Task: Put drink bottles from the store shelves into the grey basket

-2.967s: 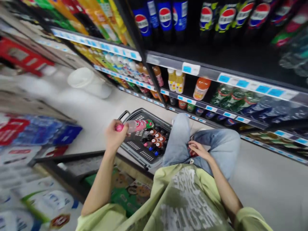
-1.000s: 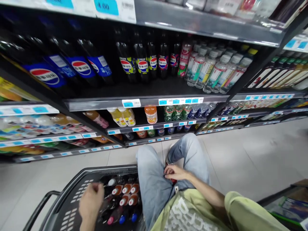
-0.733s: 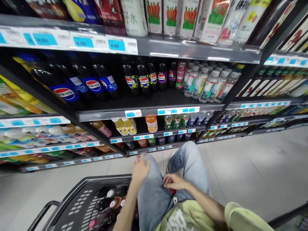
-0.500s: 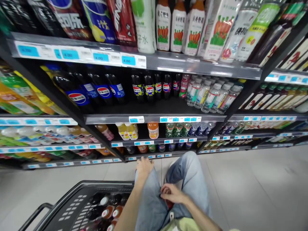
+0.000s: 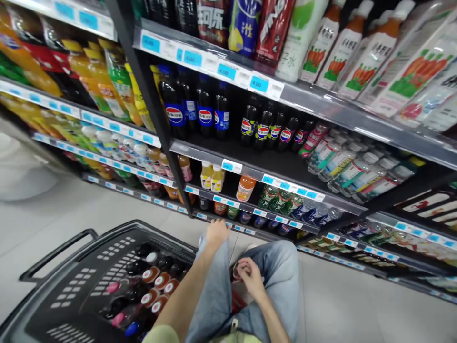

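My left hand (image 5: 217,232) rests over my left knee, palm down, holding nothing that shows. Between my thighs, my right hand (image 5: 250,272) is closed, its fingers curled at the top of a partly clear, reddish object (image 5: 238,301). That object is mostly hidden by the hand and the jeans (image 5: 282,276), so its kind is unclear. To my left stands a black shopping basket (image 5: 80,267) holding several bottles, some with orange-brown contents and white caps (image 5: 162,280), others dark with pink caps (image 5: 117,318).
Ahead is a drinks shelf (image 5: 200,155) with dark cola bottles (image 5: 205,109), small clear bottles (image 5: 357,166) and an orange bottle (image 5: 245,188). Carton-like carrot drinks (image 5: 367,66) stand above. The basket's handle (image 5: 57,257) sticks out left. Pale floor tiles (image 5: 339,305) lie to the right.
My view has swung left, showing more of the left shelves and the basket. The right hand has moved slightly up between the knees; the left hand stays on the knee.
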Tool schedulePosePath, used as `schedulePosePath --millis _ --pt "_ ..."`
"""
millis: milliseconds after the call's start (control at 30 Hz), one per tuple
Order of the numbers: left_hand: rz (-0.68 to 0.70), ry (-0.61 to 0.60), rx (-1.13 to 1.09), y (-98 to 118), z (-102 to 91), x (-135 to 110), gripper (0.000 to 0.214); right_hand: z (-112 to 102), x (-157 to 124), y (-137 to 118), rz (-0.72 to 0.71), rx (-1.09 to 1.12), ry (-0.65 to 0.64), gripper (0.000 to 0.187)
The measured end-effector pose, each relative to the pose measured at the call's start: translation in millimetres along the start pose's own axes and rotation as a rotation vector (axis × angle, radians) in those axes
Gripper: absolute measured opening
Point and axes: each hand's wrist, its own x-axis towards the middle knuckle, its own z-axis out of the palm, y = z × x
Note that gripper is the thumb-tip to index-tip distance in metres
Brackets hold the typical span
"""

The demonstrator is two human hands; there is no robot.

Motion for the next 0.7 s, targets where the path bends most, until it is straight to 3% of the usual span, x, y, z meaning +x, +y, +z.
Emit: schedulePosePath --millis 100,300,467,600,700 --pt "0.006 0.018 -0.026 1 1.7 -2 0.042 -18 18 -50 -0.086 0.007 0.081 0.068" --pt "0.003 0.070 -0.093 0 7.3 -1 0.034 -54 74 -197 -0.403 0.029 0.169 0.050" --pt "-0.007 0.042 -0.174 2 2.5 0 0.039 -63 125 -308 -0.640 0.076 0.331 0.043" --pt "0.028 -0.019 -0.216 11 -8.6 -14 0.044 -68 170 -367 -0.697 0.093 0.550 0.042" --pt "-0.018 -0.027 -0.245 15 -7.2 -17 0.040 -80 217 -383 -0.743 0.059 0.713 0.056"
